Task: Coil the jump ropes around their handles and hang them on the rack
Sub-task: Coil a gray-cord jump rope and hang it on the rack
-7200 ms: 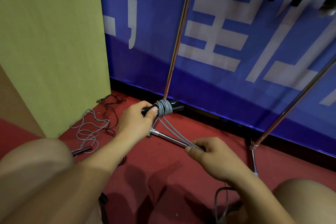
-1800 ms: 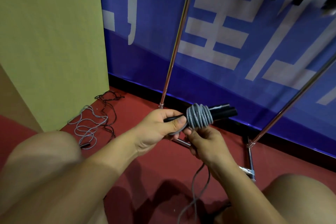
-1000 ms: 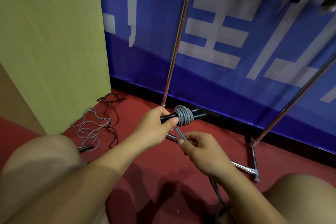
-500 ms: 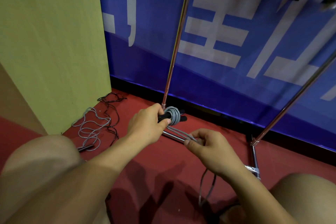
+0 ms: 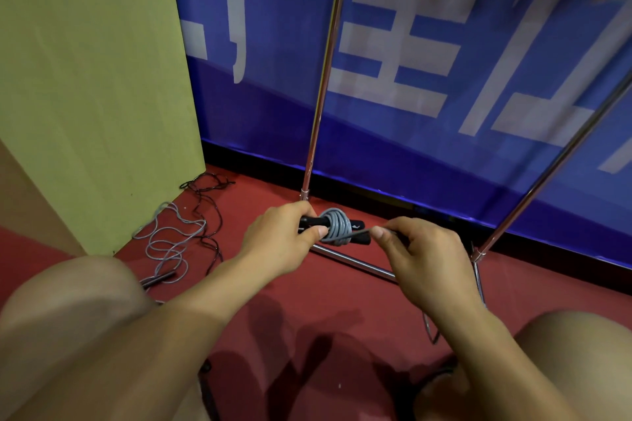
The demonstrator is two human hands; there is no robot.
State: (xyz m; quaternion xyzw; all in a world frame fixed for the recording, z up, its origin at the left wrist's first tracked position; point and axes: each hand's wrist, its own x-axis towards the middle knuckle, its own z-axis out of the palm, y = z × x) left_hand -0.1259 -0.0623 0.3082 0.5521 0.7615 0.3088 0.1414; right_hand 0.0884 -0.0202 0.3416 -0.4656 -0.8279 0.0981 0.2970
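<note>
1. I saw two hands low over the red floor (image 5: 307,301).
2. The left hand (image 5: 280,239) had its grip closed around two black handles (image 5: 309,221), held side by side.
3. One gray rope (image 5: 337,227) was wound around them in a fat bundle, just in front of the rack (image 5: 316,120).
4. The right hand (image 5: 420,249) pinched the loose end of that rope, pulled tight just beside the bundle.
5. Two more ropes lay loose on the floor to the left, one gray (image 5: 167,246) and one dark (image 5: 208,202).
6. I counted two shiny rack poles. Dark things hung at the top right, too blurry to count.
</note>
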